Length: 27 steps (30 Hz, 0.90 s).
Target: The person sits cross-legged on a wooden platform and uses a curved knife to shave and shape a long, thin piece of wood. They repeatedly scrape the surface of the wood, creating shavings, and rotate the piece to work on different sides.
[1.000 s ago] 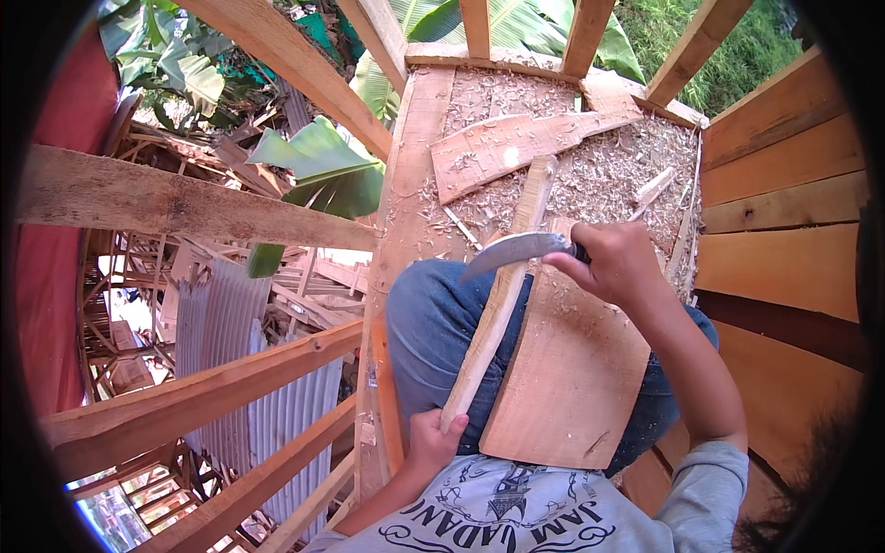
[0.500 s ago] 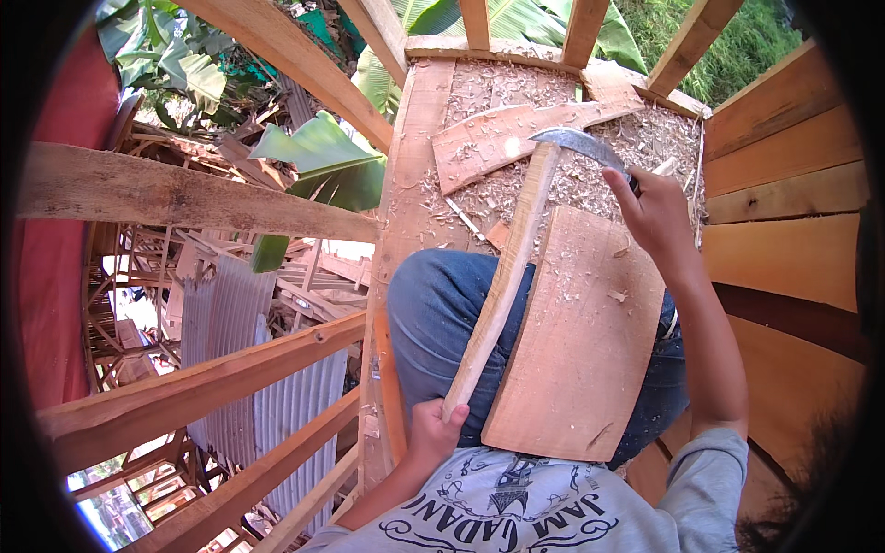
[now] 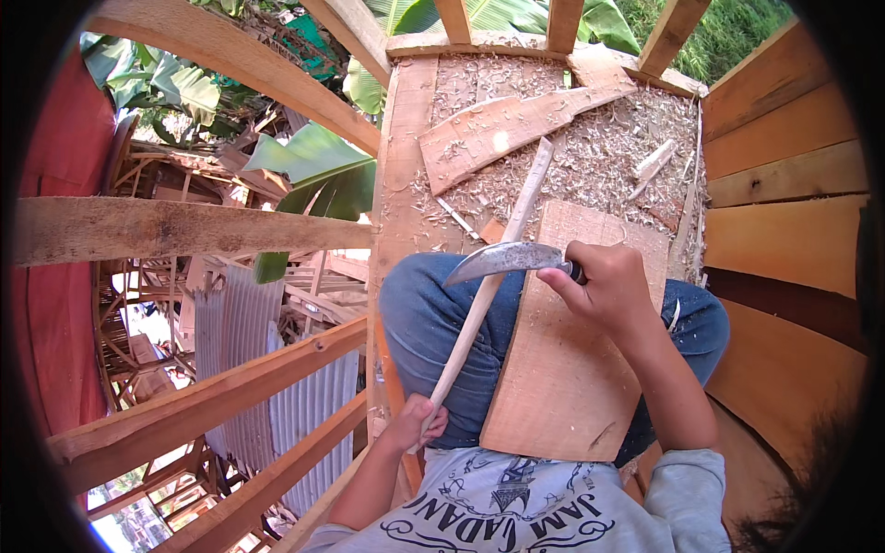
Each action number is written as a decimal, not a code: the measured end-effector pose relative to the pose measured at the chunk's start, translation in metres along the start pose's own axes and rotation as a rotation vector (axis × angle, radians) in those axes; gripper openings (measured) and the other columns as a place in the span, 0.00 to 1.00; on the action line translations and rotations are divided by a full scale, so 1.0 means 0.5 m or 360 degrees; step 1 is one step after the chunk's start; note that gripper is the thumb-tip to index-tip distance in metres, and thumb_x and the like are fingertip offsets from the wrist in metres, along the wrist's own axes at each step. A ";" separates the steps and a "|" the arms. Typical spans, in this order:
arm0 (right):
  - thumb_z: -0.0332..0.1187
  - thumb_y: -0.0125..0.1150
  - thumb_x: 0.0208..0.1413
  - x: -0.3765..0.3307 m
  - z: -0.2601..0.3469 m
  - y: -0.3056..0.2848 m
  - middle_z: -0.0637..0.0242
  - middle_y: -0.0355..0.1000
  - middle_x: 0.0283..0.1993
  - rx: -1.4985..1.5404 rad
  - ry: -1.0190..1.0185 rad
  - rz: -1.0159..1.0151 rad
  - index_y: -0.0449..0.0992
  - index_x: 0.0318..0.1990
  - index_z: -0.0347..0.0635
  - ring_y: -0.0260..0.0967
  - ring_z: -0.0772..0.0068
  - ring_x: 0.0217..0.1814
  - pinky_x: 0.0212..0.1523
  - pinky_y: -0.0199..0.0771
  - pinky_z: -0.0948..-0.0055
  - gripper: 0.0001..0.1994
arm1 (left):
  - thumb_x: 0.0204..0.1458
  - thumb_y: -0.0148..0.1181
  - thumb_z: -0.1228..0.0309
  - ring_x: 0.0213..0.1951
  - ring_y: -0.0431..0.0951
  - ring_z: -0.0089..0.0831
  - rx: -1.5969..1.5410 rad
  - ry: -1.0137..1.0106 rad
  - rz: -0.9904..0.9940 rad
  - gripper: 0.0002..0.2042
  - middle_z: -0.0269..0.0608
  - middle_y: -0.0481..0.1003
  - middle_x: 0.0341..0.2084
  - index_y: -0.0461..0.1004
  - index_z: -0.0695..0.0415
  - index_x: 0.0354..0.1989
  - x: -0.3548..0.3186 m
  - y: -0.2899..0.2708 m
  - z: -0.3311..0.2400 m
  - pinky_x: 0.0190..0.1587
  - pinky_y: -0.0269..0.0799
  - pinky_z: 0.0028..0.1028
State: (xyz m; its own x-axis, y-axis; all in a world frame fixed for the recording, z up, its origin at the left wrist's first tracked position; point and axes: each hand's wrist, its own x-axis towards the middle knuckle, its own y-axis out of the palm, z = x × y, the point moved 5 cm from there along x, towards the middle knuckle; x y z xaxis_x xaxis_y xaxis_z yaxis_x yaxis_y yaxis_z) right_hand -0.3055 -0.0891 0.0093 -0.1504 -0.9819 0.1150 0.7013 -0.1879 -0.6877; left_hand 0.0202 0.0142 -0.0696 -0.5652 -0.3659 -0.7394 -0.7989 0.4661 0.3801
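My left hand (image 3: 417, 422) is closed round the near end of a long, pale wooden stick (image 3: 461, 346), which slants up and away across my thigh. In my right hand (image 3: 604, 286) is the dark handle of a sickle (image 3: 505, 261). Its curved, worn grey blade points left and lies across the stick around the middle; whether the edge touches the wood I cannot tell. A broad, flat board (image 3: 572, 369) rests on my lap under my right forearm. The stick's far end reaches over the floor beyond my knees.
Wood shavings (image 3: 599, 152) cover the plank floor ahead. There a shaped board (image 3: 498, 134) and a small offcut (image 3: 654, 161) lie. Wooden rails (image 3: 203, 230) run along the left, with a drop and corrugated sheets (image 3: 313, 405) beyond. A plank wall (image 3: 784, 241) closes the right side.
The sickle in my right hand has come from the stick's far end toward me, to around its middle. My left hand has shifted slightly left, still holding the stick, which has turned a little.
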 end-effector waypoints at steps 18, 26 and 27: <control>0.54 0.56 0.54 0.076 -0.024 -0.007 0.59 0.64 0.10 -0.0213 0.0053 -0.0029 0.74 0.20 0.39 0.66 0.61 0.13 0.17 0.63 0.67 0.25 | 0.42 0.46 0.29 0.09 0.54 0.15 -0.0198 -0.0176 0.0360 0.34 0.29 0.58 0.08 0.56 0.53 0.13 0.004 -0.010 0.016 0.10 0.48 0.16; 0.56 0.52 0.56 0.070 -0.016 0.011 0.63 0.61 0.10 -0.0280 -0.0135 -0.0064 0.67 0.15 0.40 0.61 0.67 0.10 0.17 0.60 0.67 0.28 | 0.42 0.47 0.29 0.10 0.55 0.14 -0.0225 -0.0167 0.0363 0.35 0.29 0.58 0.08 0.57 0.53 0.14 0.003 -0.008 0.006 0.11 0.47 0.16; 0.56 0.51 0.57 0.098 -0.080 -0.017 0.64 0.59 0.09 -0.0079 0.0280 -0.0232 0.67 0.15 0.39 0.59 0.70 0.10 0.16 0.58 0.68 0.29 | 0.41 0.47 0.29 0.10 0.55 0.14 -0.0182 -0.0168 0.0386 0.34 0.29 0.58 0.08 0.57 0.53 0.14 0.004 -0.007 0.004 0.11 0.47 0.16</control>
State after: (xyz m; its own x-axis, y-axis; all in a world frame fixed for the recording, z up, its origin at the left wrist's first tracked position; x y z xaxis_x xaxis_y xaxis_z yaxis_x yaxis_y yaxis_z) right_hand -0.3467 -0.1347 -0.0082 -0.3699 -0.9245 0.0917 0.6287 -0.3217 -0.7080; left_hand 0.0222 0.0136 -0.0734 -0.7230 -0.1659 -0.6707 -0.6643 0.4337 0.6088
